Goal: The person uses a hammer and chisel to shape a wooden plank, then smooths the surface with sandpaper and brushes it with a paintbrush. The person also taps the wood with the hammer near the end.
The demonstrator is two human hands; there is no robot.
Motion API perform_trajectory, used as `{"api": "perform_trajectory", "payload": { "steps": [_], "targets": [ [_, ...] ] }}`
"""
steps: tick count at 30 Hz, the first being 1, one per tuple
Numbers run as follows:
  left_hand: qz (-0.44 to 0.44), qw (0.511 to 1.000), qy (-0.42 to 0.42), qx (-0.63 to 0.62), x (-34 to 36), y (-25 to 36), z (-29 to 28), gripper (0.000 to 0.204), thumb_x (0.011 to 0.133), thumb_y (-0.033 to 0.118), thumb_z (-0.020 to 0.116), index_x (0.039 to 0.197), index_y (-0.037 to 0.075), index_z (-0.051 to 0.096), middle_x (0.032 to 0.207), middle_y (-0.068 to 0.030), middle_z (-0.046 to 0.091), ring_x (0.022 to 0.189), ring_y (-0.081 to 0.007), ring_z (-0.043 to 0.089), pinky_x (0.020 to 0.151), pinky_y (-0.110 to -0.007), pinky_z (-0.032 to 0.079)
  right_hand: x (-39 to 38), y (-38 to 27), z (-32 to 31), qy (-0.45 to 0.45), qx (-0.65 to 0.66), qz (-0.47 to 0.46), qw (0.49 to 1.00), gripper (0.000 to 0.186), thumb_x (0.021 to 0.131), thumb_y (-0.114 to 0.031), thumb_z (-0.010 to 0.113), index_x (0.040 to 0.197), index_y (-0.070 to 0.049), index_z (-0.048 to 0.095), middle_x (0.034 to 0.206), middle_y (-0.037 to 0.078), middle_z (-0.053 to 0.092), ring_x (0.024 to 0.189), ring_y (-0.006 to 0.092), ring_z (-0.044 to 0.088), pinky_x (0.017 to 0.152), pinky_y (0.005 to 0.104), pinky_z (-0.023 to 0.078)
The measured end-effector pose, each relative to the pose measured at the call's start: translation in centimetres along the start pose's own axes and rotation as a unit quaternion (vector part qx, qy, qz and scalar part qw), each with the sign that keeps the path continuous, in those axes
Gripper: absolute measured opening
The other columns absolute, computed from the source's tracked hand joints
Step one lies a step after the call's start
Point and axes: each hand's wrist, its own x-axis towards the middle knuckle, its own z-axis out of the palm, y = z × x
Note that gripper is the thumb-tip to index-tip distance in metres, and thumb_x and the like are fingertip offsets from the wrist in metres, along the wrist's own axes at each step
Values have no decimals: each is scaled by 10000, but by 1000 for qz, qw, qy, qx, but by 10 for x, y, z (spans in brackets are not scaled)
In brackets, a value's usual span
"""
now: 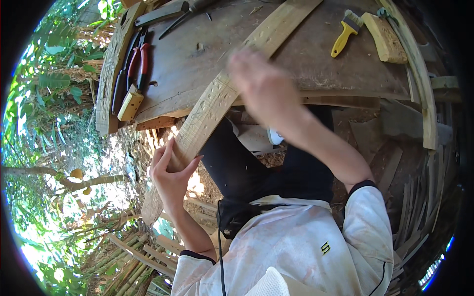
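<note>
A long wooden plank [207,108] with small gouged marks lies diagonally across the worktable [192,49] and reaches down over my lap. My left hand [170,170] grips its lower part, thumb on one edge and fingers round the other. My right hand [259,86] is over the plank's middle, smeared by motion; whether it holds anything cannot be made out.
Pliers [143,56] and a small wooden block [129,104] lie at the left. A yellow-handled brush [344,37], curved wood piece [382,39] and long edge strip [422,93] sit at the right. Several metal tools [160,15] lie at the back. Loose slats [414,197] fill the lower right.
</note>
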Motion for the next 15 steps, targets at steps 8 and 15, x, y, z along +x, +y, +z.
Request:
{"api": "perform_trajectory", "payload": {
  "steps": [8,15],
  "targets": [
    [-41,999,-12,5,-29,-30,-23,722,579,92,949,1255,-1,715,1003,-54,648,878,-174,609,745,-315,500,6,48,-15,-53,67,40,996,235,956,-34,557,1136,-24,709,1170,135,733,1145,266,695,941,358,607],
    [-111,993,-41,15,-50,-39,-45,708,618,80,912,1285,-14,694,1020,-63,640,968,-214,613,899,-369,491,9,61,-18,-83,138,64,985,275,1016,-109,517,1192,36,670,1190,207,718,1121,288,710,927,352,615]
  ]
}}
